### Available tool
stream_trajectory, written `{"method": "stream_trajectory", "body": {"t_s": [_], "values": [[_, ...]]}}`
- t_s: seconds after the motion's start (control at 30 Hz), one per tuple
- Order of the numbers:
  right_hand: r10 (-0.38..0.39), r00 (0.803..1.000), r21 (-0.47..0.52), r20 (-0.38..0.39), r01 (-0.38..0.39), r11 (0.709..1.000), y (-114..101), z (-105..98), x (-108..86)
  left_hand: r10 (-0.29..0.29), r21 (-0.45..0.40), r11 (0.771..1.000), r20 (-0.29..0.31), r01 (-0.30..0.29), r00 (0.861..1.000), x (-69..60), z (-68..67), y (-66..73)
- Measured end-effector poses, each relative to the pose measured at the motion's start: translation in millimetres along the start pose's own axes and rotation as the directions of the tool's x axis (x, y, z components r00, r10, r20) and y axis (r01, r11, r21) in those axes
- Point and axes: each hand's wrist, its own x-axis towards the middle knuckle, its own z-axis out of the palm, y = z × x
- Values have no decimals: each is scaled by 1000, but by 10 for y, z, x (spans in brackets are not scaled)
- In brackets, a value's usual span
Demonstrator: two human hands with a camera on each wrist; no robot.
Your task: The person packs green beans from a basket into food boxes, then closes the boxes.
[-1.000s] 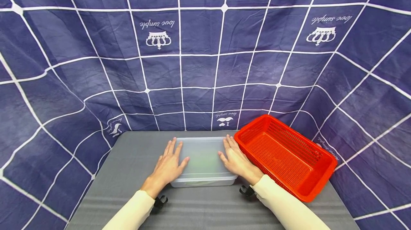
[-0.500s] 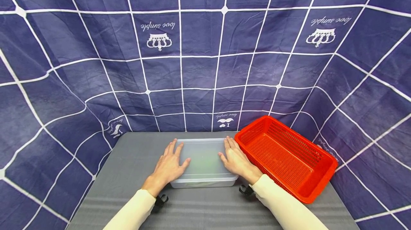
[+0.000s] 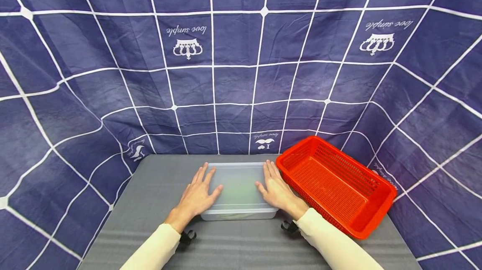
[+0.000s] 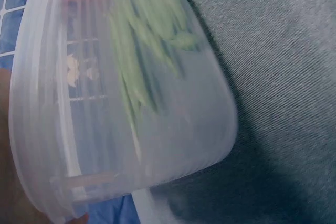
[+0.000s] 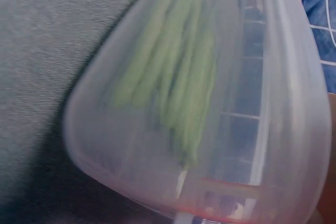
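A translucent plastic food container (image 3: 238, 215) with its lid (image 3: 241, 184) on sits on the grey table. Through its walls, in both wrist views, long green pods that look like green beans (image 4: 134, 56) lie in a bundle, blurred by the frosted plastic. My left hand (image 3: 196, 196) rests along the left edge of the lid, its fingers extended and the thumb reaching inward. On the opposite edge lies my right hand (image 3: 278, 190), fingers straight, thumb pointing in over the lid. In the wrist views only slivers of the hands show beside the container.
A red slotted plastic basket (image 3: 327, 186) stands at an angle just right of the container, close to my right hand and forearm. Grey cloth covers the table (image 3: 233, 245). Blue curtains (image 3: 233, 86) with white lines hang behind and on both sides.
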Motion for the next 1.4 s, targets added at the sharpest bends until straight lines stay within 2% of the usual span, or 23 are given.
{"method": "stream_trajectory", "body": {"t_s": [0.17, 0.4, 0.7, 0.93, 1.23, 1.4], "values": [[12, 1000, 4, -14, -12, 1000, -32, 18, -83, 3, -11, 1000, -30, -4, 1000, -41, 31, 4], [57, 998, 42, 15, -58, 997, -51, 32, -205, 3, -21, 1000, -76, -5, 997, -112, 79, 6], [69, 997, 22, -24, -68, 997, -40, 120, -265, 18, -44, 999, -128, -24, 992, -135, 165, 6], [61, 995, 10, -82, -61, 998, -39, 174, -294, 33, -26, 999, -200, -39, 979, -123, 244, -4], [28, 989, -26, -144, -32, 999, 7, 220, -303, 49, -30, 998, -232, -57, 971, -85, 282, -20], [36, 992, -12, -123, -37, 999, 25, 220, -324, 30, -39, 998, -192, -39, 981, -110, 283, -10]]}}
